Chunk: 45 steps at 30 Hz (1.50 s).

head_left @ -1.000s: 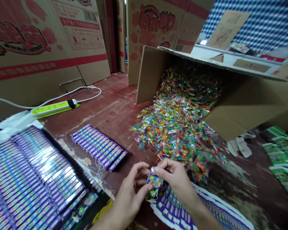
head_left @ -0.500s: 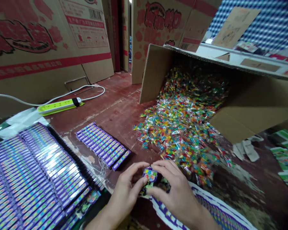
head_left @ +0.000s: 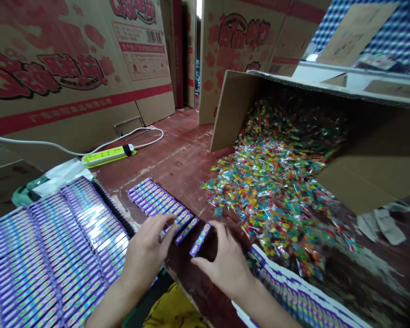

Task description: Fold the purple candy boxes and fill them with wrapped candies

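Observation:
My right hand pinches a small purple box by its ends, thumb below and fingers above, holding it just right of a short row of like purple boxes on the red-brown floor. Fingers stretched out, my left hand rests its tips on the near end of that row. A big pile of colourful wrapped candies spills from a tipped cardboard box just beyond my right hand.
A large block of packed purple boxes lies at the left. Flat purple-printed sheets lie under my right wrist. A green power strip with white cable and tall printed cartons stand behind.
Both hands held the small box together near the flat sheets. They have moved forward and left; the right hand now carries the closed box to the row, and the left hand has let go.

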### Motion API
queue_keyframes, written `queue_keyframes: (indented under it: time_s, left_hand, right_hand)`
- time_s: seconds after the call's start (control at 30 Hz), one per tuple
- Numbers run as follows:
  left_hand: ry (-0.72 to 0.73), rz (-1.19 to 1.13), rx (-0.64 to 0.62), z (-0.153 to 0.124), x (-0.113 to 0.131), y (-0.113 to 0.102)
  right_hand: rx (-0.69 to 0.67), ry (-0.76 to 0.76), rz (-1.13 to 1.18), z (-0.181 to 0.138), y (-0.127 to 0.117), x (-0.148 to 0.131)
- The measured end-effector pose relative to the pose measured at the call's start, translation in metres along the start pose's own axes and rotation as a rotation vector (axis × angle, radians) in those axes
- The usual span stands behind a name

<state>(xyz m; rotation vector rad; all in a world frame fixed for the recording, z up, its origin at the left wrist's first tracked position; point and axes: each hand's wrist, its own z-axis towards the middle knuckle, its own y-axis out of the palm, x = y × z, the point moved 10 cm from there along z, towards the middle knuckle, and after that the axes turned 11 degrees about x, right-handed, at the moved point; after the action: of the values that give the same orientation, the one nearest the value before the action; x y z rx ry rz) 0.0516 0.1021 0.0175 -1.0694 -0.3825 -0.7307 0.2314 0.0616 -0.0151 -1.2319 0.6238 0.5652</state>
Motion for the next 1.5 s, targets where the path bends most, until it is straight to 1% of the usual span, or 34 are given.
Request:
queue_keyframes:
  time_s: [0.07,0.13,0.23,0.33,0.43,0.5,0.57,0.63,0.7,0.77,0.83,0.9,0.97,1.03,1.1,1.17,1.23,1.3,1.37,1.43,1.5]
  left_hand:
    - [0.076,0.099,-0.016,0.008,-0.005,-0.001]
    - [0.091,0.118,-0.053,0.009,-0.009,0.003]
    - [0.051,0.075,-0.092,0.005,-0.013,0.008]
    - [-0.004,0.033,-0.108,0.001,-0.018,0.006]
    - [-0.016,0.005,-0.084,-0.001,-0.018,-0.001]
    - [0.009,-0.028,-0.057,-0.004,-0.010,-0.002]
    - [0.054,-0.097,-0.064,-0.011,0.005,0.005]
    - [0.115,-0.191,-0.130,-0.024,0.025,0.021]
    - [0.169,-0.260,-0.257,-0.043,0.047,0.046]
    - [0.201,-0.269,-0.423,-0.066,0.067,0.076]
    - [0.218,-0.216,-0.573,-0.086,0.081,0.105]
    - [0.224,-0.126,-0.657,-0.098,0.089,0.126]
    - [0.212,-0.049,-0.698,-0.103,0.092,0.138]
    - [0.189,-0.006,-0.720,-0.103,0.092,0.143]
    - [0.166,0.007,-0.721,-0.102,0.091,0.142]
    - [0.147,0.009,-0.686,-0.100,0.090,0.138]
    - [0.158,-0.027,-0.600,-0.096,0.093,0.131]
    - [0.195,-0.100,-0.485,-0.090,0.101,0.123]
    - [0.220,-0.185,-0.415,-0.085,0.110,0.118]
    - [0.180,-0.259,-0.410,-0.079,0.115,0.117]
    - [0.084,-0.361,-0.445,-0.072,0.116,0.117]
  right_hand:
    - [0.011,0.016,0.004,0.004,0.012,0.001]
    - [0.015,-0.012,-0.026,0.008,0.023,-0.004]
    - [0.008,-0.053,-0.058,0.013,0.036,-0.011]
    - [0.007,-0.075,-0.083,0.017,0.043,-0.014]
    - [-0.015,-0.067,-0.112,0.016,0.049,-0.014]
    - [-0.047,-0.051,-0.128,0.015,0.048,-0.011]
    - [-0.070,-0.060,-0.130,0.015,0.036,-0.009]
    - [-0.063,-0.078,-0.127,0.016,0.011,-0.002]
    - [-0.020,-0.059,-0.160,0.016,-0.027,0.013]
    - [0.036,0.012,-0.277,0.012,-0.068,0.038]
    - [0.007,0.069,-0.457,0.003,-0.092,0.063]
    - [-0.047,0.108,-0.594,-0.008,-0.102,0.084]
    - [-0.072,0.123,-0.624,-0.017,-0.101,0.096]
    - [-0.040,0.111,-0.567,-0.022,-0.098,0.099]
    - [0.043,0.085,-0.483,-0.023,-0.099,0.095]
    - [0.133,0.093,-0.365,-0.022,-0.106,0.091]
    - [0.173,0.179,-0.155,-0.023,-0.110,0.092]
    - [0.144,0.323,0.111,-0.025,-0.106,0.096]
    - [0.094,0.446,0.326,-0.028,-0.098,0.097]
    - [0.075,0.516,0.441,-0.030,-0.092,0.096]
    - [0.092,0.543,0.517,-0.033,-0.090,0.093]
